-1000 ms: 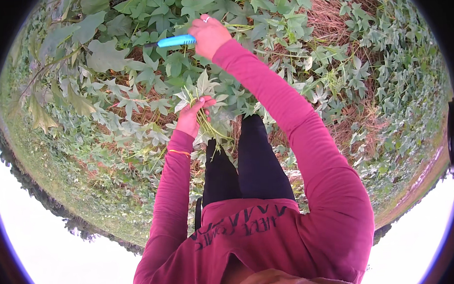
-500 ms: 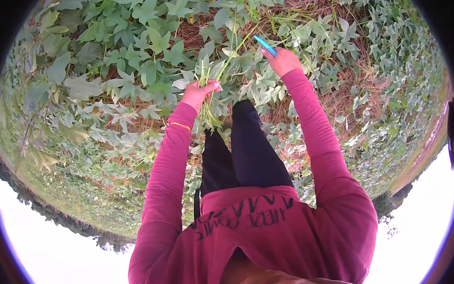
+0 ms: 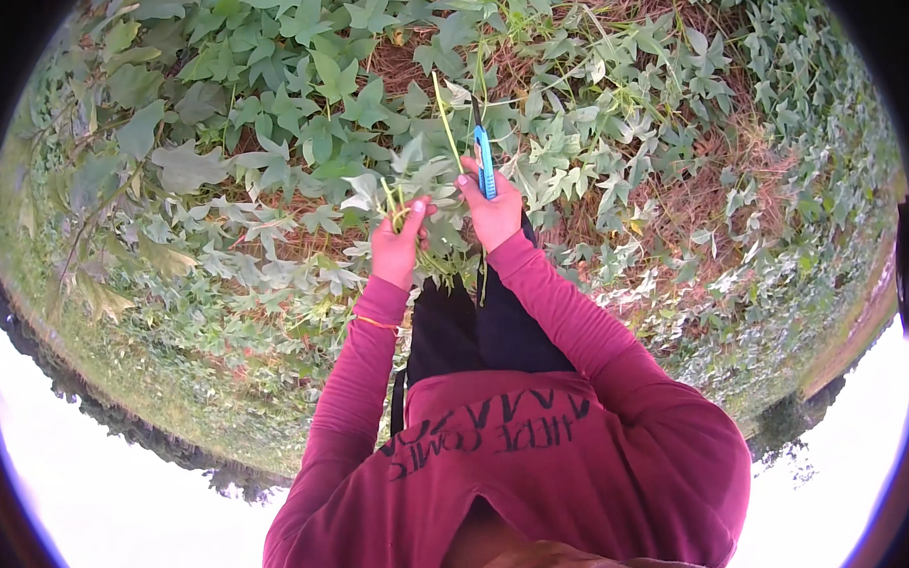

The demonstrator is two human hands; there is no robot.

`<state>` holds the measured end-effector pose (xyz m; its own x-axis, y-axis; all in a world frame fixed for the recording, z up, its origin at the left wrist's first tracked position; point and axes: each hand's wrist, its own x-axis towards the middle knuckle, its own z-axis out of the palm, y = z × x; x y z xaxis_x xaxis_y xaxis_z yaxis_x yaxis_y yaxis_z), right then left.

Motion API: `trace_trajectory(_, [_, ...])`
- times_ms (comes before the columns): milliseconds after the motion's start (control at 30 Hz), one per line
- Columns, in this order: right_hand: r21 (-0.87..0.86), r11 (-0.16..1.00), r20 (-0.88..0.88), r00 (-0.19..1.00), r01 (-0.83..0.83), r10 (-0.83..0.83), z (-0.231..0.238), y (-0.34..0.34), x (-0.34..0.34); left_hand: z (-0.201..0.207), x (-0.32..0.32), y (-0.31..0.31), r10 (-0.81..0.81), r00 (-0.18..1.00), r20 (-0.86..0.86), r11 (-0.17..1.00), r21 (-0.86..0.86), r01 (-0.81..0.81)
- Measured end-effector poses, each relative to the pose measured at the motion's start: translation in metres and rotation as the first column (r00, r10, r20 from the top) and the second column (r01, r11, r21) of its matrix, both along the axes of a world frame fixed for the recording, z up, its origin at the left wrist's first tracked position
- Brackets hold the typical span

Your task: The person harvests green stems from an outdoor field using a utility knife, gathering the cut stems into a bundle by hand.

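A bunch of cut green vine stems (image 3: 387,193) is gripped in my left hand (image 3: 394,250), with leafy ends hanging below the fist. Just to its right, my right hand (image 3: 497,216) is closed around a light-blue utility knife (image 3: 485,165), whose dark, thin tip points away from me. The same hand also pinches a single long green stem (image 3: 445,116) between thumb and finger; its bare end sticks up to the left of the knife. The two hands are close together but apart, above my dark trousers (image 3: 516,332).
Lobed-leaf vines (image 3: 308,99) spread over the ground all around. Brown dry straw (image 3: 682,191) shows between the plants, mostly on the right. Taller leafy stalks (image 3: 101,186) stand at the left. A tree line (image 3: 160,440) edges the field.
My right hand has come left and nearer with the knife, which now points away from me. The long stem formerly stretching from my left hand is now upright in my right fingers.
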<state>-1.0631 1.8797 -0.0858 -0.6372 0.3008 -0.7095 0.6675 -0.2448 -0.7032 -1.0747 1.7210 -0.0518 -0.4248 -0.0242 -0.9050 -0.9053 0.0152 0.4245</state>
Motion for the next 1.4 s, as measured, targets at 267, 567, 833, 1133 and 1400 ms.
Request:
trace_trajectory(267, [0.133, 0.761, -0.382, 0.676, -0.635, 0.631, 0.062, -0.023, -0.006, 0.058, -0.089, -0.048, 0.175, 0.98, -0.097, 0.959, 0.243, -0.147])
trace_trajectory(567, [0.973, 0.17, 0.084, 0.93, -0.153, 0.358, -0.077, 0.089, -0.202, 0.073, 0.007, -0.025, -0.481, 0.866, 0.135, 0.833, 0.38, 0.403])
trace_trajectory(833, [0.596, 0.384, 0.215, 0.6, -0.706, 0.77, -0.123, -0.018, -0.143, 0.01, -0.001, 0.002, -0.267, 0.923, 0.278, 0.925, 0.342, 0.165])
trace_trajectory(1133, [0.749, 0.643, -0.189, 0.982, 0.161, -0.025, -0.117, 0.095, -0.182, -0.008, -0.013, -0.005, -0.213, 0.946, 0.243, 0.975, 0.106, 0.193])
trace_trajectory(1400, [0.264, 0.956, 0.1, 0.982, 0.126, -0.157, -0.161, 0.105, -0.103, -0.017, -0.1, 0.063, -0.215, 0.975, 0.05, 0.963, 0.177, 0.203])
